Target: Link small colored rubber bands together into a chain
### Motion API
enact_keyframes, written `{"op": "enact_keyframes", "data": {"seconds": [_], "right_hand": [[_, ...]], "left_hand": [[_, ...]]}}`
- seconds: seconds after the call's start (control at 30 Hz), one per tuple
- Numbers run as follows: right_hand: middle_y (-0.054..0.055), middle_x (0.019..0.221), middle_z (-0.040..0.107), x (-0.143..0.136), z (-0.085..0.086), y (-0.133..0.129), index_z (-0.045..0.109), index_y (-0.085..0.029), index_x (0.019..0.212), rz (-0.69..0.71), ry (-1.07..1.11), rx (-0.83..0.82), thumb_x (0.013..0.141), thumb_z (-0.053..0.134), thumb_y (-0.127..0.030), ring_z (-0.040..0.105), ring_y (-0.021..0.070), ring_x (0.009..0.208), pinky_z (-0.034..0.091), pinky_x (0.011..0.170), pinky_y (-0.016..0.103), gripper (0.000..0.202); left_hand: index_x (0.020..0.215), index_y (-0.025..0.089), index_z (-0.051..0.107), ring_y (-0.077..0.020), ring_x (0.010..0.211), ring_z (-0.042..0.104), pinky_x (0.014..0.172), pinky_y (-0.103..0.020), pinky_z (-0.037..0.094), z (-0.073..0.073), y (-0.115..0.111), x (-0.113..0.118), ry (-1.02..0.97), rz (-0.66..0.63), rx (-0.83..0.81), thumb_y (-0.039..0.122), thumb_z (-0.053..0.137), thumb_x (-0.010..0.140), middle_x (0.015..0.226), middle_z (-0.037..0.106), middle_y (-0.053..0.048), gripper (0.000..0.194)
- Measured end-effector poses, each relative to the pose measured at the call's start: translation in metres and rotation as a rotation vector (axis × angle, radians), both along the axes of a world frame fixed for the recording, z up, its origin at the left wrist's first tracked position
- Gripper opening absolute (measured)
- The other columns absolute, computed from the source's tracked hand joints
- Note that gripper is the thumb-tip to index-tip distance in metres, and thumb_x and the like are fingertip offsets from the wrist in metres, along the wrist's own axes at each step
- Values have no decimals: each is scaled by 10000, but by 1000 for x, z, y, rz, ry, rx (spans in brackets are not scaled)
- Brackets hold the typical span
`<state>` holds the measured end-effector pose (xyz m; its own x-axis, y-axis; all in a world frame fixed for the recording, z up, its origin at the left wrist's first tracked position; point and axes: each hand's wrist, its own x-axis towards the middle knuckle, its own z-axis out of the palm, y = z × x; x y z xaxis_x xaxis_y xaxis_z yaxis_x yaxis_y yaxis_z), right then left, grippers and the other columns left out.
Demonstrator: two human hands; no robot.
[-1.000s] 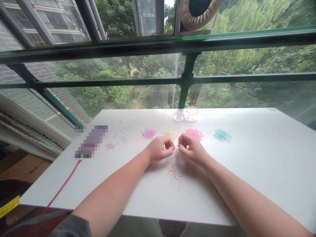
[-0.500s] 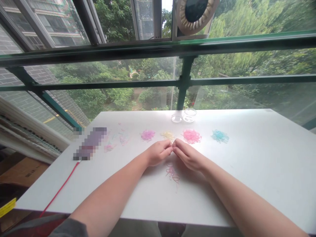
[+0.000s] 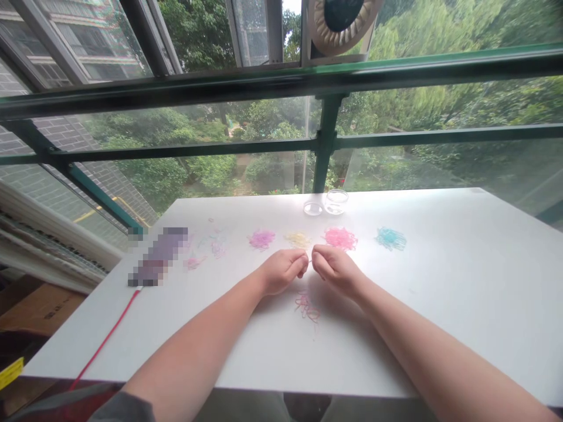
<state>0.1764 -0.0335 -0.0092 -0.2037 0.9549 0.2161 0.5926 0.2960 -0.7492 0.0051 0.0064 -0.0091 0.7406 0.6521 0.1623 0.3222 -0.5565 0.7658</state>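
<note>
My left hand [image 3: 284,271] and my right hand [image 3: 336,271] are both closed, knuckles facing each other over the middle of the table. A thin, dark pinkish rubber band [image 3: 310,262] spans the small gap between them, its ends hidden in the fingers. Just below, a loose heap of dusty-pink rubber bands [image 3: 307,308] lies on the white tabletop. Beyond my hands sit separate piles of small bands: purple ones [image 3: 261,238], yellow ones [image 3: 298,239], bright pink ones [image 3: 341,238] and turquoise ones [image 3: 391,238].
Scattered mixed bands [image 3: 215,246] lie at the left, beside a blurred-out dark flat object [image 3: 160,258] with a red cable [image 3: 108,337]. A clear round container [image 3: 336,202] and its lid-like disc [image 3: 313,208] stand at the back edge. A green railing [image 3: 197,91] runs behind the white table [image 3: 461,293].
My hands have drawn slightly apart from touching, and the thin band now shows in the gap between them. The piles look the same; the camera view has shifted a little.
</note>
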Motion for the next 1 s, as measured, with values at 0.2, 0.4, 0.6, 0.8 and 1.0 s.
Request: {"op": "enact_keyframes", "data": {"seconds": [0.2, 0.4, 0.6, 0.8, 1.0], "right_hand": [[-25, 512, 470, 1, -1, 1, 436, -188, 585, -15, -37, -22, 865, 377, -271, 446, 110, 512, 316, 521, 236, 298], [-22, 549, 503, 2, -1, 3, 472, -187, 636, -54, -1, -28, 863, 387, -269, 469, 113, 527, 345, 532, 238, 256], [-8, 592, 556, 2, 1, 4, 485, -184, 644, -46, 87, -56, 839, 419, -238, 512, 120, 564, 387, 571, 249, 212], [5, 617, 577, 2, -3, 6, 500, -181, 680, -2, 194, -108, 824, 451, -244, 523, 124, 572, 403, 560, 250, 165], [15, 650, 609, 4, -3, 6, 529, -177, 709, 10, 200, -129, 808, 482, -256, 518, 121, 567, 397, 544, 244, 135]], "left_hand": [[738, 165, 608, -126, 754, 597, 730, -221, 438, -2, 4, -1, -34, 70, -19, 289, 377, 891, 767, 670, -14, 304], [805, 185, 693, -141, 810, 631, 725, -220, 458, -2, 7, -1, -91, 162, 3, 300, 481, 848, 843, 715, -19, 245], [773, 181, 705, -136, 705, 624, 665, -230, 461, -3, 7, -1, -114, 270, -3, 333, 596, 771, 762, 713, -19, 187], [755, 173, 688, -122, 664, 612, 619, -223, 454, -4, 7, -1, -106, 278, -18, 292, 624, 734, 745, 708, -17, 137], [751, 170, 677, -117, 656, 593, 606, -224, 444, -4, 6, -2, -89, 272, 18, 282, 622, 724, 752, 704, -20, 128]]}}
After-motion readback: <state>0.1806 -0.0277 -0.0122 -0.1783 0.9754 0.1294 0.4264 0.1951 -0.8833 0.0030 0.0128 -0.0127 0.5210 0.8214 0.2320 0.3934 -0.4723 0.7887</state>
